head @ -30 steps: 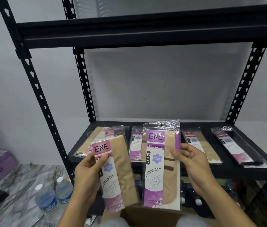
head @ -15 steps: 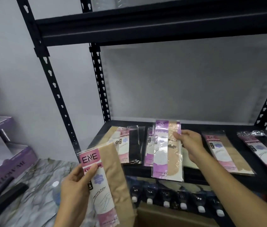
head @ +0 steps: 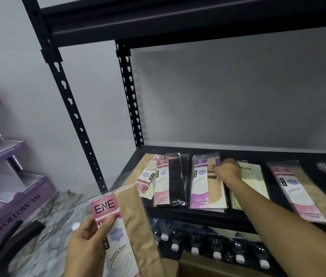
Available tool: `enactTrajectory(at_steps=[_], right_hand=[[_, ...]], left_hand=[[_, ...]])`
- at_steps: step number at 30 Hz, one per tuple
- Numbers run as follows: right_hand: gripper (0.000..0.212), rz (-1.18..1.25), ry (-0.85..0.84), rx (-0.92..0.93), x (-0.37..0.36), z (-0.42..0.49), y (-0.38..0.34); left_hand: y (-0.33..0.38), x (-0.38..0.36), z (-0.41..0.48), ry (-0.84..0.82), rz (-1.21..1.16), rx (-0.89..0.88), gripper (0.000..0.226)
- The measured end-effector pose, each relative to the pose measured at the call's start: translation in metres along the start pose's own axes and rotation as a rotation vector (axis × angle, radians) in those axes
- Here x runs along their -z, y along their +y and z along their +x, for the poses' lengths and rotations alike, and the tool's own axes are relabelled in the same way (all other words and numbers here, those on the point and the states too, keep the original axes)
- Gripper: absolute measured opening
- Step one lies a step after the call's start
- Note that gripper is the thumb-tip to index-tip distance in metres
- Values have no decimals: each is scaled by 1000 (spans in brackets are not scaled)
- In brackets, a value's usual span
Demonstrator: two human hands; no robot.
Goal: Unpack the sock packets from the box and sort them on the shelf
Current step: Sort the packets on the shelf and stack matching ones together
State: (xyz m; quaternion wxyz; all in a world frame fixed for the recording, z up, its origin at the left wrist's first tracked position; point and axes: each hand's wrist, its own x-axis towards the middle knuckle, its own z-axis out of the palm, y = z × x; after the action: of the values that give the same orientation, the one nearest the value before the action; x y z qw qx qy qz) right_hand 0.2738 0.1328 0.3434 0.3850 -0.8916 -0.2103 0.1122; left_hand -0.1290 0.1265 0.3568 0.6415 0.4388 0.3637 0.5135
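Purple-label packet (head: 207, 180) now lies on the shelf (head: 188, 213) pile, right hand (head: 228, 171) still pinching its top; left hand (head: 87, 244) grips the pink-label packet (head: 122, 222), next to sort.

A matt black metal shelf (head: 178, 211) carries sock packets in glossy clear plastic. The pink-labelled packet (head: 122, 226), forward and left of the shelf, shows smooth beige knit beside a printed paper card. Left of the shelf, a marbled floor (head: 58, 216) looks polished, beside a purple cardboard stand (head: 8, 200).
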Motion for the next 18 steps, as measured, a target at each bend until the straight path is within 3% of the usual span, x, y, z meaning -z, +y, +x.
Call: enactTrajectory(at_steps=[5, 7, 9, 12, 18], right_hand=[[42, -217, 98, 88, 3, -3, 1], [39, -12, 36, 204, 15, -20, -1], [24, 231, -106, 303, 33, -56, -4], [3, 409, -289, 433, 62, -121, 2], [29, 619, -448, 459, 107, -201, 41]], left_hand=[[-1, -19, -2, -70, -32, 24, 36], [1, -28, -4, -93, -38, 34, 38], [4, -39, -7, -123, -48, 52, 38], [9, -60, -11, -171, -63, 69, 37], [15, -112, -26, -276, -68, 95, 35]])
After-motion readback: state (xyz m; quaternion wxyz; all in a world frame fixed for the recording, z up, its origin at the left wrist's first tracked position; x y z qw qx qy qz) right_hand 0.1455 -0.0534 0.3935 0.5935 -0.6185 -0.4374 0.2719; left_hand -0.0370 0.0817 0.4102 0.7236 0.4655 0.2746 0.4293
